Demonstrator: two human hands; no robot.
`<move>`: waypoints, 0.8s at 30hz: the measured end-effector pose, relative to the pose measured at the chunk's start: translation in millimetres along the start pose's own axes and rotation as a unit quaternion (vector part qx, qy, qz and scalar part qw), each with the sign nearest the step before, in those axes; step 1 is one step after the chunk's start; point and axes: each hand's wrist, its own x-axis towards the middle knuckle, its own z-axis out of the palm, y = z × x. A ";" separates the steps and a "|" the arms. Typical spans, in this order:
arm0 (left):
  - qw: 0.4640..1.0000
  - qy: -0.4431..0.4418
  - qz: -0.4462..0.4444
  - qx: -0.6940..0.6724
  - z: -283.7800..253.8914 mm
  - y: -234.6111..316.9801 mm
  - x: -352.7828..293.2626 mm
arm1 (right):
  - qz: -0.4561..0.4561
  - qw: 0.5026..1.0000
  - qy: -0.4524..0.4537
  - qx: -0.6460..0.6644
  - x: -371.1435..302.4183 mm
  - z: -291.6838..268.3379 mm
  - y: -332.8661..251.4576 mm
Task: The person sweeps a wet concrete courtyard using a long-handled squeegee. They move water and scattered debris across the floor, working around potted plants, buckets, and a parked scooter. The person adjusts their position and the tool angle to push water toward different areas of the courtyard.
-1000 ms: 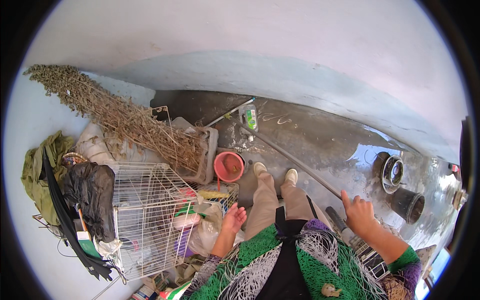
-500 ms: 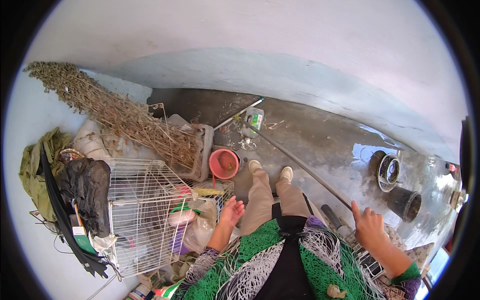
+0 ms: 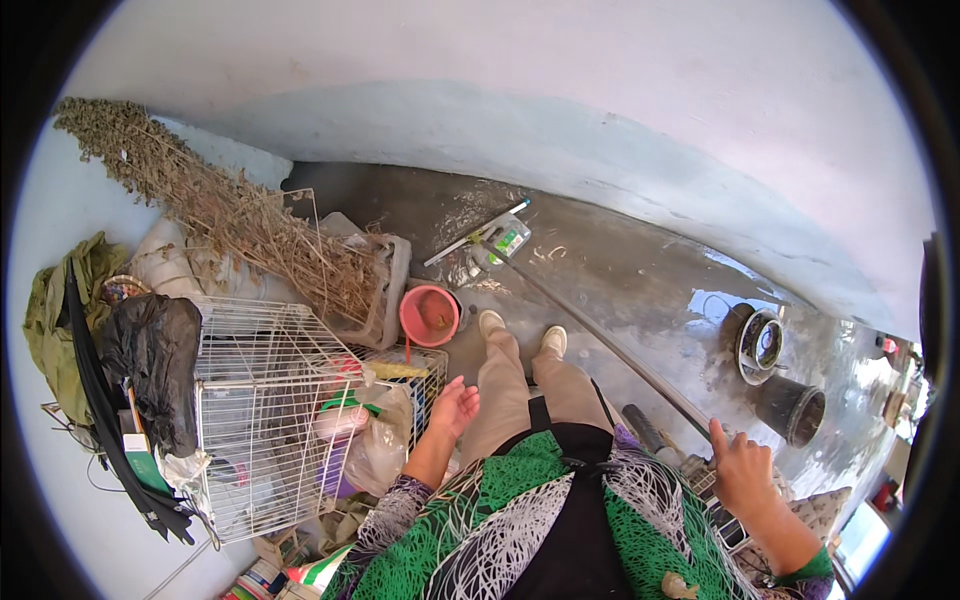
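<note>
My right hand is closed round the upper end of a long metal pole, its index finger lying along it. The pole belongs to a floor squeegee, whose thin pale bar rests on the wet floor near the far wall. A clear plastic jug with a green label lies against the bar, partly behind the pole's green joint. My left hand hangs above the wire basket's edge, palm upward, fingers loosely curled and apart, holding nothing.
A pink bucket stands left of my shoes. Further left are a white wire cage, a grey crate with dried plants, and a black plastic bag. To the right, a dark bucket lies near a round basin.
The squeegee bar and the jug have shifted right relative to the pink bucket. The whole view has shifted slightly. My left hand stays empty and my right keeps its hold on the pole.
</note>
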 end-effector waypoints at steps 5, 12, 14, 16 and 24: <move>1.000 -0.006 -0.003 0.000 4.5 -6.2 2.6 | 0.020 0.999 -0.030 0.007 -17.4 -6.2 0.9; 0.999 -0.033 -0.011 0.008 8.8 -11.7 18.2 | 0.025 0.999 -0.015 0.017 -47.0 -3.7 -0.2; 0.999 -0.038 -0.011 0.018 10.7 -14.4 25.4 | 0.022 1.000 -0.012 0.016 -54.5 -7.2 -1.9; 0.998 -0.046 -0.010 0.030 14.4 -11.0 28.2 | 0.035 0.999 -0.017 0.015 -61.3 -13.8 -7.5; 0.998 -0.040 -0.010 0.042 24.3 2.9 33.9 | 0.052 0.998 -0.027 0.005 -91.6 -23.7 -11.0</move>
